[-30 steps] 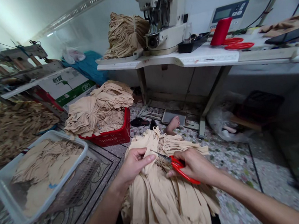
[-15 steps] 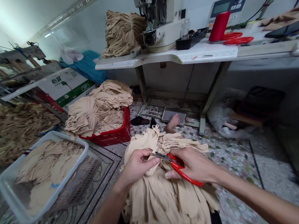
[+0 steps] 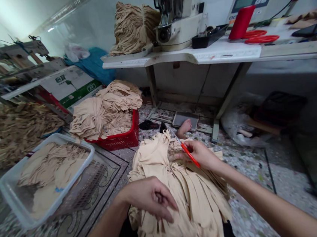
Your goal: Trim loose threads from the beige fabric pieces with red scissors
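A thick bundle of beige fabric pieces (image 3: 151, 160) lies across my lap, its strips hanging toward me. My left hand (image 3: 151, 198) is low over the near part of the bundle, fingers loosely curled. Its thumb and index tips are a little apart at the cloth, and no gripped piece shows clearly. My right hand (image 3: 203, 154) grips red-handled scissors (image 3: 190, 155) above the bundle's right side. Their blades point up and away, toward the far end of the cloth. The fingers under the scissors are partly hidden and rest near the fabric.
Left stand a clear plastic bin (image 3: 5, 187) and a red basket (image 3: 121, 140), both holding beige pieces. Ahead, a white table (image 3: 219, 54) carries a sewing machine (image 3: 179, 33), a fabric stack (image 3: 134, 28), a red thread cone (image 3: 241, 23) and red-handled scissors (image 3: 262, 39). A bare foot (image 3: 184, 128) shows below.
My left hand has come away from the scissor tips and down toward me over the cloth. The scissors have lifted off the fabric and turned to point away. The view has shifted slightly.
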Demonstrator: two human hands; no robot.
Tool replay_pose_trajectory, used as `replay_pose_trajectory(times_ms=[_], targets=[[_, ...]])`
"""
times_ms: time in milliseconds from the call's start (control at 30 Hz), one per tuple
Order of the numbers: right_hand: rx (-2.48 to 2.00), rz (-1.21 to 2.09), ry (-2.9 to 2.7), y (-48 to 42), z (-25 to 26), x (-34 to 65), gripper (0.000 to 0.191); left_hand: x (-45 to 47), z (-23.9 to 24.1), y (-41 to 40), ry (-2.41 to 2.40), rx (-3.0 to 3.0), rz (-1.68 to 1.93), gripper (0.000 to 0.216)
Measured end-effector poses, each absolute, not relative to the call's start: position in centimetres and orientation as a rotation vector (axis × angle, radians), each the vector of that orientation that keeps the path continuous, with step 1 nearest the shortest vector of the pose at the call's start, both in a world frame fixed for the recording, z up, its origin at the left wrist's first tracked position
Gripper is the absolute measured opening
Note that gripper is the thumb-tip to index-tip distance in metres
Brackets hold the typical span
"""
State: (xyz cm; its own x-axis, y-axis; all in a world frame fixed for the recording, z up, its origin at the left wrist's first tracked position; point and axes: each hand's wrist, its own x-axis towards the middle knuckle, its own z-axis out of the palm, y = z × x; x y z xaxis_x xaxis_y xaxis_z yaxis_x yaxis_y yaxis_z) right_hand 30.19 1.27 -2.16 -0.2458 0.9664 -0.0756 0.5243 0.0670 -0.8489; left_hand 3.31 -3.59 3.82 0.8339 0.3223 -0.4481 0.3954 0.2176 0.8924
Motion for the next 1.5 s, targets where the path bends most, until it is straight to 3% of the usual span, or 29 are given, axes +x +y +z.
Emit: replay_pose_trajectory(times_ms=[200,400,500,667,1000,1300,1500], targets=[[-1.466,1.222,-1.464,5.6,-3.5,26.3,0.050,3.7,4.1,-0.8,1.094,1.429,0.566,0.037],[-1.283,1.390,-1.274,6.7,-2.3,24.8,0.050,2.9,1.7,2.5,1.205,1.491,0.908,0.040],[-1.067,1.495,-1.202,5.7,-0.4,25.1,0.045,2.8,0.9,3.4,1.105,1.442,0.820,0.054],[-0.980,1.558,-1.242,3.7,3.1,25.9,0.048,3.5,1.5,3.0,0.894,1.294,0.497,0.041],[-1.082,1.477,-1.342,1.3,5.5,26.8,0.050,5.5,4.5,1.1,0.930,1.236,0.766,0.037],[-1.466,0.817,-2.315,-2.1,2.2,32.6,0.043,5.6,3.3,0.5,1.009,1.049,0.887,0.041],[-1.500,0.747,-2.481,-2.4,2.8,32.8,0.043,6.9,3.5,0.3,1.005,1.058,0.858,0.042]])
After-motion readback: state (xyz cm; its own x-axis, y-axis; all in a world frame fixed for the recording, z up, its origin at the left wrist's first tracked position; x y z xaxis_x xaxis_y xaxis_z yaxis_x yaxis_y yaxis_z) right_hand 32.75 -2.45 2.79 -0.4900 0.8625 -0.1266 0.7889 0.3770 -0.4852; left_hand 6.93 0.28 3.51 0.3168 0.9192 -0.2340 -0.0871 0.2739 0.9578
